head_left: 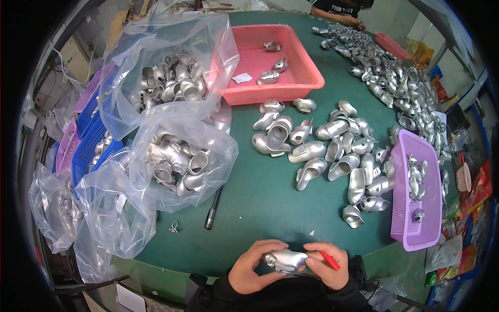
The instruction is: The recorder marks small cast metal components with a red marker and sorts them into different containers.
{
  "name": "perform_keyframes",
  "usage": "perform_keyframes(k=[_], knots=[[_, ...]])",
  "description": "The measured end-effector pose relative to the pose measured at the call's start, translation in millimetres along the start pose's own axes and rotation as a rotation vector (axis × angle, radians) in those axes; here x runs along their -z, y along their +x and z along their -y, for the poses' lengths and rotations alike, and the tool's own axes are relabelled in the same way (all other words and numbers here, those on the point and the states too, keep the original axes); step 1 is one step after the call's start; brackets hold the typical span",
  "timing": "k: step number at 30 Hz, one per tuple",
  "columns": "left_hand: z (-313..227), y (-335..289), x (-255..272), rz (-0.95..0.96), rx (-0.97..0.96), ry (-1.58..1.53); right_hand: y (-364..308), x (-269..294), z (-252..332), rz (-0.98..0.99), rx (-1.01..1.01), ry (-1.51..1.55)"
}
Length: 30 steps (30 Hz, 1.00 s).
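Clasping curved metal shell (289,260): left grip (253,268) curled, right grip (332,270) pinching red stick (330,260) too.

Along the near edge of the green surface (254,213), the left hand (254,268) covers the lower side of the silver metal shell (286,259). The right hand (331,266) hides the working end of the red-handled tool (330,260); only the red end shows. Both dark sleeves run out at the lower edge of the picture. Toward the left edge, a clear plastic bag (223,148) covers the far end of a black rod (210,217) and blurs the shells inside. A small metal clamp (174,226) is too small to tell closely. At the far right corner, a co-worker's (338,6) head is cut off.
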State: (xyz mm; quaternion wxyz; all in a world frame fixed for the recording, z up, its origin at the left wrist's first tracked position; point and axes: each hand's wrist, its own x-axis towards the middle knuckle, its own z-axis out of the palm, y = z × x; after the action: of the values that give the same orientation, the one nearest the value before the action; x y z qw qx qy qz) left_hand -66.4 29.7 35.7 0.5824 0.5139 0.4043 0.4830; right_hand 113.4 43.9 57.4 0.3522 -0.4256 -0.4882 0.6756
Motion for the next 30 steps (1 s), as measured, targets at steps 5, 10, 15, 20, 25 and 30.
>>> perform_keyframes(k=[5, 10, 15, 20, 25, 30], knots=[[4.2, 1.0, 0.4, -0.013, -0.115, 0.493, 10.9, -2.3, -8.9, -0.127, 0.188, -0.136], [18.0, -1.8, 0.7, -0.012, -0.238, 0.738, 6.2, 15.3, -28.0, -0.029, 0.121, 0.032], [23.0, -2.3, 2.4, -0.077, -0.289, 0.784, 15.4, -10.5, -36.0, -0.149, 0.057, 0.165], [27.2, -3.2, 3.0, -0.097, -0.296, 0.775, 17.1, -10.5, -49.7, -0.117, 0.137, 0.125], [27.8, -4.1, 3.1, -0.111, -0.286, 0.780, 16.3, -16.2, -47.5, -0.160, 0.119, 0.124], [26.2, -3.6, 3.0, -0.103, -0.274, 0.788, 17.0, -17.2, -51.2, -0.160, 0.155, 0.048]])
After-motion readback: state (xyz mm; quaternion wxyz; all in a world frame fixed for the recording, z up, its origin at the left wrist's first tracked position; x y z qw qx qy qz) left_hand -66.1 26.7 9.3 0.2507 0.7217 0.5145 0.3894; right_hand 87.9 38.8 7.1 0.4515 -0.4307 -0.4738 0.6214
